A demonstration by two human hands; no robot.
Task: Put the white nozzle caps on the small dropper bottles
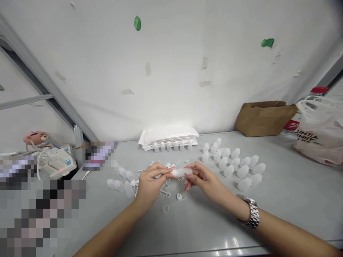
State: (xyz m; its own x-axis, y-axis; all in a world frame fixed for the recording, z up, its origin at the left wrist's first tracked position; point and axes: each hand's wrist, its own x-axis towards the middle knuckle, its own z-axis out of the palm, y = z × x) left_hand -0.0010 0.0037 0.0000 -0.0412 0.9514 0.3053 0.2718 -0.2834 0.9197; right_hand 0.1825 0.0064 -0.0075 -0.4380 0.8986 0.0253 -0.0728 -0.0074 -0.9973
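Note:
Both my hands meet above the grey table [281, 189], holding one small translucent plastic bottle [182, 172] lying sideways between them. My left hand [151, 182] pinches the bottle's cap end with its fingertips. My right hand [200, 178], with a metal watch on its wrist, grips the bottle's body. Small white caps with rings [171, 203] lie loose on the table just below my hands. Several uncapped bottles [122, 180] lie to the left.
Several finished bottles [235, 164] stand grouped to the right, and a short row [173, 145] stands before a stack of white bags [168, 135]. A brown cardboard box [264, 117] and a white plastic bag [320, 132] sit at the back right. Cables and devices [56, 160] lie at the left.

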